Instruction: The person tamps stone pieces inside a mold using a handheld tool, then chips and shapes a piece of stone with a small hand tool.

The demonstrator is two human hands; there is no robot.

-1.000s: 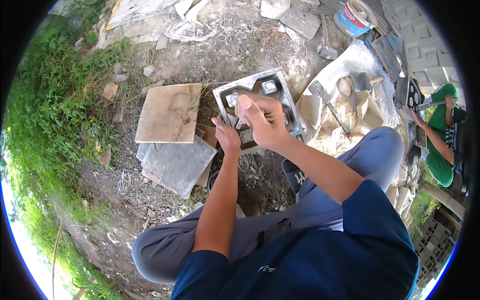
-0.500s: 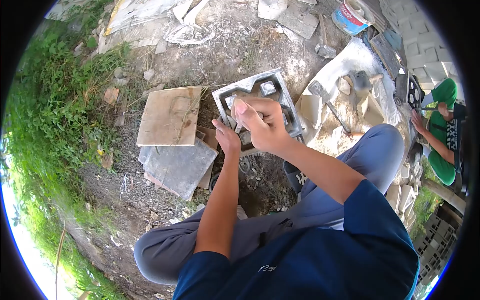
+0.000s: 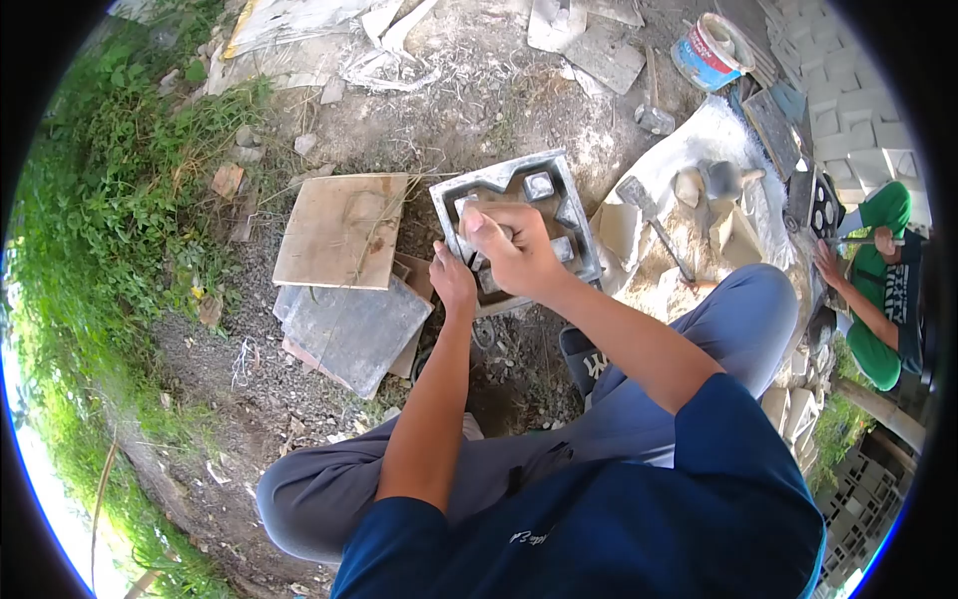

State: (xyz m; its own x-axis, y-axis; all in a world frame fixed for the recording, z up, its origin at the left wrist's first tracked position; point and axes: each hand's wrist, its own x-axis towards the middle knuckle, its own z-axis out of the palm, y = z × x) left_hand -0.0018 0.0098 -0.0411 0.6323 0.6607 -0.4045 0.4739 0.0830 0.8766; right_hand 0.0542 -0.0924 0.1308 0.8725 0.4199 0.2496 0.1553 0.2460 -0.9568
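A grey square mould [image 3: 502, 172] with raised square blocks inside its frame lies on the ground in front of me. My left hand [image 3: 454, 280] is at its near left corner, fingers wrapped about the side wall. Over the left part of the mould, my right hand [image 3: 514, 252] is closed in a fist with the thumb on top. What it grips is mostly covered by the fingers. A hammer [image 3: 654, 225] rests on the pale powder heap to the right of the mould.
Left of the mould lie a wooden board [image 3: 339, 232] and stacked grey slabs [image 3: 364, 334]. A white sack [image 3: 689, 135] with powder and tools spreads to the right. A paint bucket [image 3: 714, 52] stands behind. Another person [image 3: 883, 290] works at far right.
My right fist has come down closer to the mould. My left hand stays at the mould's left side. The whole view has shifted slightly.
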